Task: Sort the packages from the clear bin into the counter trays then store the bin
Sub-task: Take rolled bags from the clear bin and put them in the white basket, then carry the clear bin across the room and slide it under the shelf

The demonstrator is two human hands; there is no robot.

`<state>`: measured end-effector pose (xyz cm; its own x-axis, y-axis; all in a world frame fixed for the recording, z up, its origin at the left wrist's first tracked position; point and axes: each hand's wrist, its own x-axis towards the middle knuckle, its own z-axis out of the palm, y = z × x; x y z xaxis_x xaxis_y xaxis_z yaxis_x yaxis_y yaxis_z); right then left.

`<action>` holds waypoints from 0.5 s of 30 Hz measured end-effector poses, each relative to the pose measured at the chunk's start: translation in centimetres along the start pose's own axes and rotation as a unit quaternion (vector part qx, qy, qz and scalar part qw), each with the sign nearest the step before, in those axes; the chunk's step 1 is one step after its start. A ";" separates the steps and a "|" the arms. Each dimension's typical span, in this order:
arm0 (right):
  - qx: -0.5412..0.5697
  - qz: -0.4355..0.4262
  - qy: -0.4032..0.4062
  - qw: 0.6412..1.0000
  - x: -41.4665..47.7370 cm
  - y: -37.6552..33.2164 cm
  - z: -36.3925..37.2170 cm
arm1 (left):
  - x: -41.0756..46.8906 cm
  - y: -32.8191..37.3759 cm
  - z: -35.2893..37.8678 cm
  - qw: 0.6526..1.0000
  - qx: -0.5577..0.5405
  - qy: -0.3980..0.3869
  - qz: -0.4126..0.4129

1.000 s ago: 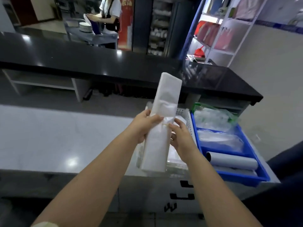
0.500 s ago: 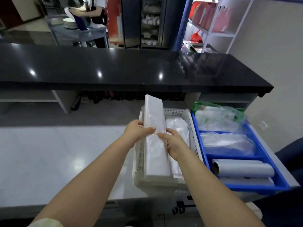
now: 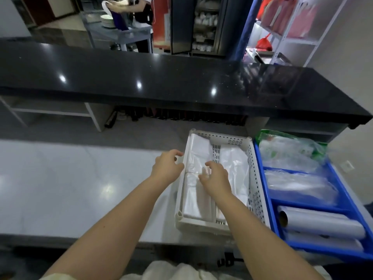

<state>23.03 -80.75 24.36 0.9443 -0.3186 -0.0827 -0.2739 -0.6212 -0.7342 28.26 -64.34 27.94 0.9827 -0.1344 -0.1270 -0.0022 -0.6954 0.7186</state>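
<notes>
Both hands hover over the white perforated plastic tray (image 3: 255, 178) on the pale counter (image 3: 70, 188). The left hand (image 3: 167, 166) and right hand (image 3: 215, 176) have fingers loosely curled, holding nothing. The long flat white plastic package (image 3: 196, 188) lies in the tray's left compartment. To the right sits a blue plastic tray (image 3: 268, 199).

Dim cool light, ceiling glare spots on black counter (image 3: 181, 81), wide-angle edge bending
</notes>
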 end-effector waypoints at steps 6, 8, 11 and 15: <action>-0.009 -0.207 -0.093 0.974 -2.3 -5.7 0.4 | -4.6 -1.6 -3.5 0.974 0.190 0.120 0.027; -0.047 -0.277 -0.109 0.954 -2.9 -7.6 1.4 | -6.6 -3.2 -5.1 0.954 0.253 0.160 0.024; -0.093 -0.363 -0.121 0.919 -4.1 -10.7 3.7 | -10.1 -5.9 -7.8 0.918 0.335 0.214 0.003; -0.118 -0.447 -0.153 0.873 -7.6 -14.9 7.4 | -15.2 -9.6 -11.5 0.907 0.343 0.235 -0.062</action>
<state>21.33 -63.77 30.89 0.7950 0.5528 0.2498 0.6016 -0.6662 -0.4407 15.50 -47.52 30.89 0.9531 0.1794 0.2437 0.1584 -0.9819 0.1034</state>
